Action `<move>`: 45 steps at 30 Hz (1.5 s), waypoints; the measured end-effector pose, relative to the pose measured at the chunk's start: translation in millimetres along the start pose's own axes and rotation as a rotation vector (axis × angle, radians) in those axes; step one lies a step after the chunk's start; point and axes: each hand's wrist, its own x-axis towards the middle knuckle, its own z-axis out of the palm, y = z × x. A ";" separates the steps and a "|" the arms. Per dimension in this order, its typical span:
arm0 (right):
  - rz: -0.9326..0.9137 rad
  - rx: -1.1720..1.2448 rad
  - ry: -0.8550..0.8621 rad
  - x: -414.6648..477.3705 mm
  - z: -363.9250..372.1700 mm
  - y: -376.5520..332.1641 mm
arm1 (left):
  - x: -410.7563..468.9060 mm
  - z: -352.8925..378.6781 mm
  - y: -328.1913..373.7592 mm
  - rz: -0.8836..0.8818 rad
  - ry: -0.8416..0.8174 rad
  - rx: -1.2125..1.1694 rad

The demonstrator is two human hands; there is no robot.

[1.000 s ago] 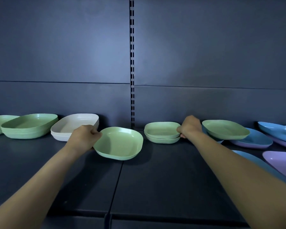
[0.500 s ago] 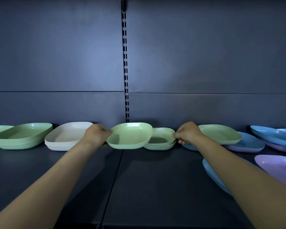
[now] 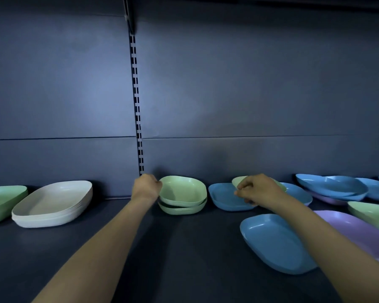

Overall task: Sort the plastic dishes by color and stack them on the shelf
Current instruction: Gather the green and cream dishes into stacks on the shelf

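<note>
Left edge of the shelf [image 3: 184, 254]: large green stack [image 3: 2, 201], then white stack [image 3: 53, 204]. Both look sorted to me.

Mid back edge: left hand [image 3: 146, 189] is curled round the left rim of the top green dish [image 3: 184, 189]. The dish sits tilted on the small green stack [image 3: 182, 208], right side down, left side held up. I'd lower the left rim until its corners line up with the dish below, then let go. Dropped crooked, it would likely ride on the rim and the stack would lean.

Just right of that: right hand [image 3: 256, 192] pinches the near rim of a second green dish [image 3: 239, 181]. It's mostly hidden behind the hand and lies over a blue dish [image 3: 223, 197]. I'd lift it straight up so the blue one doesn't drag, then carry it to the small green stack once the left hand is out.

Toward the right edge: loose blue dish [image 3: 276, 243] near the front, purple dish [image 3: 348, 228], another green dish [image 3: 372, 213], blue pile [image 3: 333, 185] at the back. All unsorted, I judge.
</note>
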 end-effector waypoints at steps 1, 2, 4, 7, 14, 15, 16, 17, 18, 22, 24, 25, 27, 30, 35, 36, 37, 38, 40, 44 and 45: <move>0.004 -0.006 0.000 -0.4 -2.0 2.4 | 0.6 4.1 -1.4 -0.012 -0.004 0.038; 0.008 -0.007 0.000 -0.7 -3.6 4.6 | 0.6 7.2 -2.4 -0.024 -0.012 0.068; 0.021 0.001 0.001 -1.8 -6.1 8.5 | 1.4 11.4 -4.6 -0.034 -0.027 0.109; 0.024 -0.018 -0.005 -4.4 -9.5 14.9 | 5.1 14.7 -7.6 -0.023 -0.056 0.148; -0.001 -0.152 -0.048 -15.7 -41.5 31.4 | 3.3 4.0 6.6 0.107 0.002 0.297; -0.011 -0.206 -0.046 -18.4 -49.3 34.4 | -0.2 1.6 14.2 0.151 -0.011 0.331; -0.014 -0.274 -0.041 -21.0 -57.3 37.4 | -4.0 0.2 22.6 0.202 -0.037 0.359; -0.018 -0.343 -0.033 -23.2 -65.3 41.6 | -8.9 -0.7 32.0 0.256 -0.069 0.392; -0.019 -0.408 -0.033 -25.2 -73.1 47.0 | -15.5 -0.8 41.7 0.305 -0.099 0.430; -0.026 -0.635 -0.042 -36.6 -106.9 75.4 | -49.0 3.6 83.6 0.467 -0.156 0.568; -0.037 -0.705 -0.053 -43.1 -125.4 93.1 | -68.4 8.1 104.9 0.506 -0.163 0.600; -0.040 -0.727 -0.051 -46.8 -135.4 102.5 | -78.5 11.4 115.7 0.520 -0.169 0.610; -0.041 -0.741 -0.044 -52.8 -155.0 124.0 | -98.3 20.7 135.2 0.542 -0.172 0.618; -0.067 -0.763 -0.038 -59.3 -182.5 158.6 | -128.5 41.0 162.8 0.576 -0.146 0.627; -0.078 -0.750 -0.018 -61.0 -225.0 221.4 | -169.2 80.9 204.4 0.557 -0.087 0.615; -0.076 -0.745 -0.020 -59.4 -231.9 234.0 | -175.7 88.1 210.6 0.543 -0.073 0.610; -0.065 -0.729 -0.017 -57.5 -237.4 245.7 | -181.5 94.9 216.3 0.532 -0.063 0.603; -0.050 -0.701 -0.008 -55.0 -241.4 256.4 | -186.7 100.7 221.7 0.521 -0.058 0.594; -0.017 -0.628 0.002 -51.2 -246.1 272.6 | -195.7 109.6 230.7 0.500 -0.057 0.586; -0.019 -0.458 -0.006 -45.9 -244.0 290.5 | -205.6 120.5 238.0 0.443 -0.058 0.605; -0.017 -0.411 0.000 -43.3 -242.9 292.7 | -206.2 122.1 238.0 0.434 -0.050 0.605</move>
